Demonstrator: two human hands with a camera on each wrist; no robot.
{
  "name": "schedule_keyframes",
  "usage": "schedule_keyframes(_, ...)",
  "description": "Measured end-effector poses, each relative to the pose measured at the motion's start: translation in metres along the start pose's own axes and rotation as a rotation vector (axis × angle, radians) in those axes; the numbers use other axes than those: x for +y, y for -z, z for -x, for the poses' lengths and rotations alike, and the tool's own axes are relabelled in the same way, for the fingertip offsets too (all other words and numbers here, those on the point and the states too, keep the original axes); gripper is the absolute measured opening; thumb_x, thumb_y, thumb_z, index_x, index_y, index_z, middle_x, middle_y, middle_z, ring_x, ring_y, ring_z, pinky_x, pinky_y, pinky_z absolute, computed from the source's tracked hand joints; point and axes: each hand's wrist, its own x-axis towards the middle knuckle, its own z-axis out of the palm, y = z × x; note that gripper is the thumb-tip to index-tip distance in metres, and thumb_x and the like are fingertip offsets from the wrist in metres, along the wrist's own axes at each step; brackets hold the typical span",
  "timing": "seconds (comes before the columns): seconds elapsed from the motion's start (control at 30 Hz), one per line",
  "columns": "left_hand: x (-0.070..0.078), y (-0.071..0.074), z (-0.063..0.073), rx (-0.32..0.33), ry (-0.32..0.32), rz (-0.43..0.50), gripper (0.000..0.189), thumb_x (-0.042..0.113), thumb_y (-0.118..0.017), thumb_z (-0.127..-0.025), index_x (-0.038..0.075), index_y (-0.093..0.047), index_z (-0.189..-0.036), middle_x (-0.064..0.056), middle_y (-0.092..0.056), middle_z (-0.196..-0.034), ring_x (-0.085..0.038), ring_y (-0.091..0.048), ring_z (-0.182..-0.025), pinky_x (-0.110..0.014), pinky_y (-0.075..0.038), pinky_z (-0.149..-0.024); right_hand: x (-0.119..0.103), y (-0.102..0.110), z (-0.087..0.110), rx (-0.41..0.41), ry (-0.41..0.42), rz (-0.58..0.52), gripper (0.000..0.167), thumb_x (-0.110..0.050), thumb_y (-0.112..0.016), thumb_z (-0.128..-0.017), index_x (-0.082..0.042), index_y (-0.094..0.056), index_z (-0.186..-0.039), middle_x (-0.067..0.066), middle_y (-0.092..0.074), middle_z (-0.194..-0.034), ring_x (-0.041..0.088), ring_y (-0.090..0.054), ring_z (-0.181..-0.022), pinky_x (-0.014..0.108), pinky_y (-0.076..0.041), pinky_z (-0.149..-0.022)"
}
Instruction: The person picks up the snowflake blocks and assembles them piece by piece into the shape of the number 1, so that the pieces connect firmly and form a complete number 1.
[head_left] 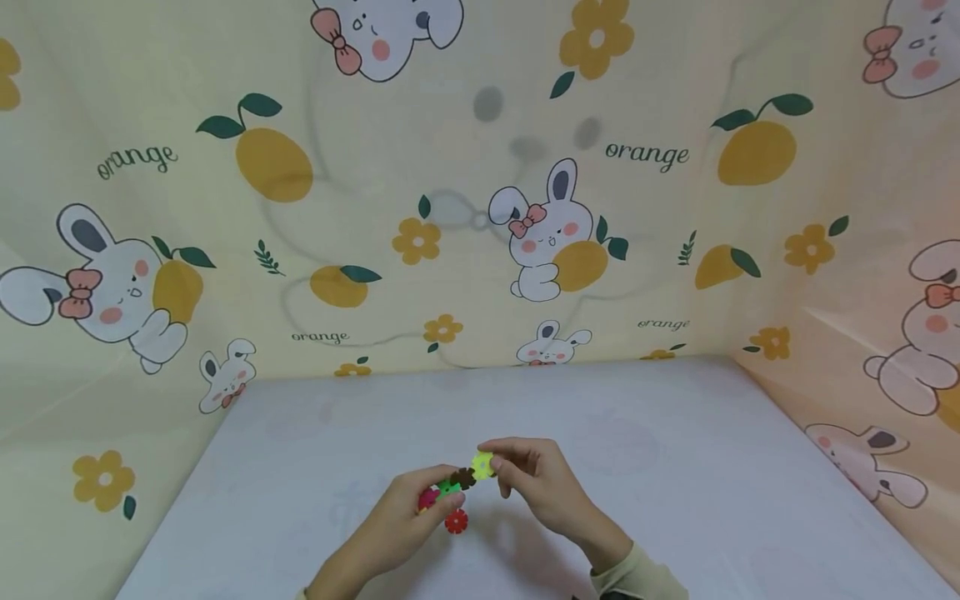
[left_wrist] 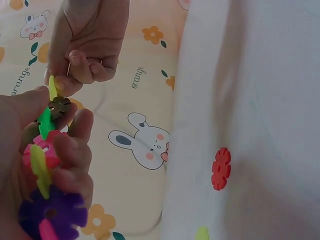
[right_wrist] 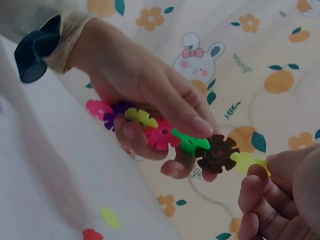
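Observation:
My left hand (head_left: 397, 512) grips a chain of interlocking snowflake discs along its middle. In the right wrist view the chain runs from a pink disc (right_wrist: 98, 109) through purple, yellow, a second pink and a green disc (right_wrist: 192, 144) to a brown disc (right_wrist: 217, 154). Beyond the brown disc is a yellow-green disc (head_left: 482, 465) at the chain's far end. My right hand (head_left: 551, 492) pinches that end disc between thumb and forefinger. It meets the brown disc's edge; how deep the slots engage I cannot tell. The left fingers hide parts of the chain.
A loose red disc (left_wrist: 221, 169) lies on the white tabletop (head_left: 300, 467), below the hands. Close to it is a loose yellow disc (right_wrist: 110, 218). A cloth printed with rabbits and oranges (head_left: 420, 150) walls the table at the back and sides.

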Motion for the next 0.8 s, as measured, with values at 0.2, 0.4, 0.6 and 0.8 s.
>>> schedule_keyframes(0.2, -0.0014, -0.0004, -0.0005, 0.006, -0.005, -0.02, 0.044, 0.042, -0.057, -0.102, 0.01, -0.066, -0.13, -0.005, -0.072, -0.126, -0.019, -0.068, -0.112, -0.038, -0.056, -0.099, 0.0009, -0.0013, 0.0, -0.018, -0.024, -0.07, 0.033, -0.012, -0.056, -0.104, 0.013, -0.063, -0.125, -0.011, -0.065, -0.083, 0.001, -0.058, -0.066, 0.018, -0.052, -0.068)
schedule_keyframes(0.4, -0.0028, -0.0009, -0.0011, 0.017, -0.012, -0.031, 0.045, 0.042, -0.055, -0.103, 0.008, -0.065, -0.131, -0.007, -0.071, -0.128, -0.026, -0.067, -0.121, -0.047, -0.054, -0.101, -0.0009, -0.0028, -0.0001, 0.003, -0.045, -0.041, 0.032, -0.012, -0.06, -0.101, 0.011, -0.065, -0.123, 0.005, -0.072, -0.089, 0.003, -0.06, -0.066, 0.02, -0.053, -0.069)
schedule_keyframes(0.6, -0.0028, -0.0028, -0.0027, 0.005, 0.003, -0.07, 0.044, 0.041, -0.056, -0.103, 0.007, -0.066, -0.13, -0.005, -0.071, -0.127, -0.028, -0.066, -0.122, -0.05, -0.053, -0.102, -0.0047, -0.0046, 0.0011, 0.02, -0.055, 0.054, 0.03, -0.012, -0.064, -0.099, 0.008, -0.068, -0.121, 0.024, -0.074, -0.097, 0.004, -0.064, -0.069, 0.022, -0.055, -0.075)
schedule_keyframes(0.8, -0.0048, -0.0046, -0.0028, 0.022, -0.007, -0.095, 0.042, 0.039, -0.056, -0.103, 0.007, -0.066, -0.129, -0.004, -0.072, -0.126, -0.025, -0.067, -0.121, -0.048, -0.053, -0.102, -0.0032, -0.0039, 0.0005, 0.004, -0.036, 0.02, 0.03, -0.01, -0.063, -0.1, 0.011, -0.067, -0.121, 0.029, -0.072, -0.096, 0.003, -0.067, -0.071, 0.021, -0.056, -0.082)
